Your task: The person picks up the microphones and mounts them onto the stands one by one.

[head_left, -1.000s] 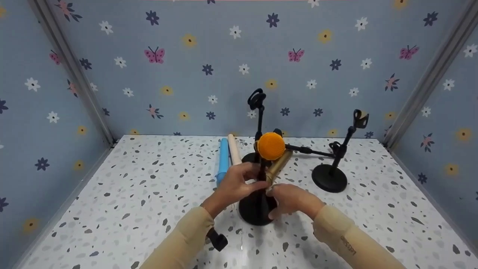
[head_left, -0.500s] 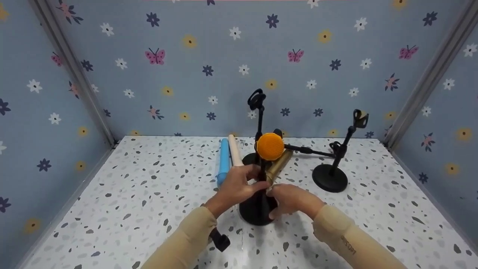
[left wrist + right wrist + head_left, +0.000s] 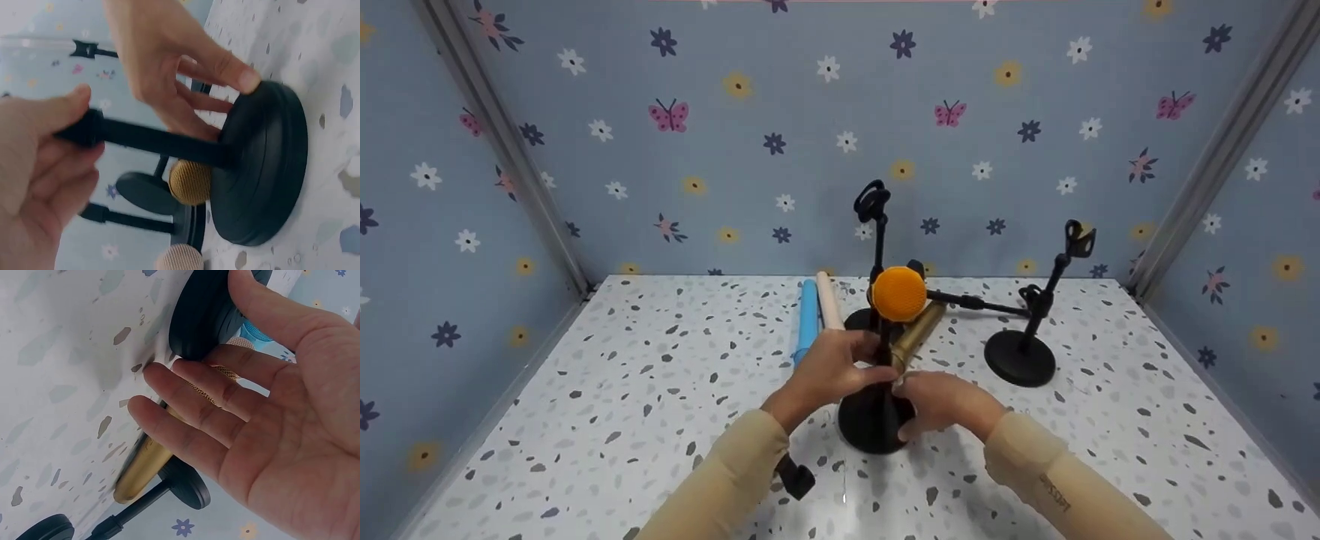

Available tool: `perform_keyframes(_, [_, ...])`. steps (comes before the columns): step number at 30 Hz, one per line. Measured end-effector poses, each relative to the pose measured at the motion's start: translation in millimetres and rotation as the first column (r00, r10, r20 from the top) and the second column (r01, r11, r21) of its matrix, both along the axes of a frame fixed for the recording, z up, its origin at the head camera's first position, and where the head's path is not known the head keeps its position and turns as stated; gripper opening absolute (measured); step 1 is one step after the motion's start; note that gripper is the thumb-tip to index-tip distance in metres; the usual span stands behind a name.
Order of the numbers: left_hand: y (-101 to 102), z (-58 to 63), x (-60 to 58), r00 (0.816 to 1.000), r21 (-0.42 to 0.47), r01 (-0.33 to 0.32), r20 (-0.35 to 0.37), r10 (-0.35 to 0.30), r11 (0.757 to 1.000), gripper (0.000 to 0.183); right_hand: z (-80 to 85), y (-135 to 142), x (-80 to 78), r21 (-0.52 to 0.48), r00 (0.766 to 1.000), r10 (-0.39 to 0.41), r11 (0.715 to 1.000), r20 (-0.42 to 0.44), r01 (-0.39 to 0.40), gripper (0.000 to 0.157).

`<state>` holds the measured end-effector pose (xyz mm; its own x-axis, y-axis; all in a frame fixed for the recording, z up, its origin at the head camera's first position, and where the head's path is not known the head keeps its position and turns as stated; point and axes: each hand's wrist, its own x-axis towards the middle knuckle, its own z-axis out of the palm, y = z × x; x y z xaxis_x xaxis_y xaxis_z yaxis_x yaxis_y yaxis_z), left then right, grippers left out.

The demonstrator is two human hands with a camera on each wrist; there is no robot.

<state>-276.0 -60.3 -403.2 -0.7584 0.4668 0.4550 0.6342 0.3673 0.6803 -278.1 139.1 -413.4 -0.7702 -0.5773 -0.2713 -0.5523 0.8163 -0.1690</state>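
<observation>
In the head view a black microphone stand (image 3: 877, 424) stands upright near the middle front, an orange microphone head (image 3: 900, 294) at its top. My left hand (image 3: 832, 367) grips its pole, thumb and fingers round the collar in the left wrist view. My right hand (image 3: 945, 405) holds the edge of the round base (image 3: 264, 169), thumb on the rim and the other fingers stretched out past it. Just behind, a gold microphone (image 3: 919, 334) lies on the table, its mesh head close by the base.
A blue microphone (image 3: 808, 315) and a pale pink microphone (image 3: 829, 300) lie left of the stands. Behind rises another black stand (image 3: 879, 240); a third stand (image 3: 1024, 356) at right has a bar reaching left. A black end piece (image 3: 797, 480) pokes out under the left forearm.
</observation>
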Motion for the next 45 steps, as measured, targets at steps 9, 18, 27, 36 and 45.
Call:
perform_keyframes(9, [12.3, -5.0, 13.6, 0.954, -0.120, -0.225, -0.226, 0.194, 0.967, 0.030, -0.3, 1.0, 0.0, -0.001, 1.000, 0.010, 1.000, -0.026, -0.010, 0.046])
perform_keyframes(18, [9.8, -5.2, 6.3, 0.962, -0.088, -0.156, -0.238, 0.132, 0.984, 0.027, 3.0, -3.2, 1.8, 0.029, 0.997, 0.022, 0.999, -0.071, -0.020, 0.034])
perform_keyframes(27, [8.0, -7.1, 3.2, 0.976, -0.098, -0.116, -0.197, 0.095, 0.988, 0.021, 1.9, -6.5, 4.0, 0.066, 0.997, 0.002, 0.998, -0.073, 0.003, 0.036])
perform_keyframes(36, [4.5, -2.9, 5.4, 0.990, -0.180, -0.125, -0.091, 0.110, 0.976, 0.036, 1.8, -6.3, 5.0, 0.039, 0.997, 0.007, 0.999, -0.072, -0.004, 0.039])
perform_keyframes(45, [-4.1, -23.1, 11.6, 0.984, -0.413, 0.000, 0.160, 0.072, 0.911, 0.063, -1.3, -1.6, 7.1, -0.003, 0.998, 0.034, 0.999, -0.058, -0.034, 0.037])
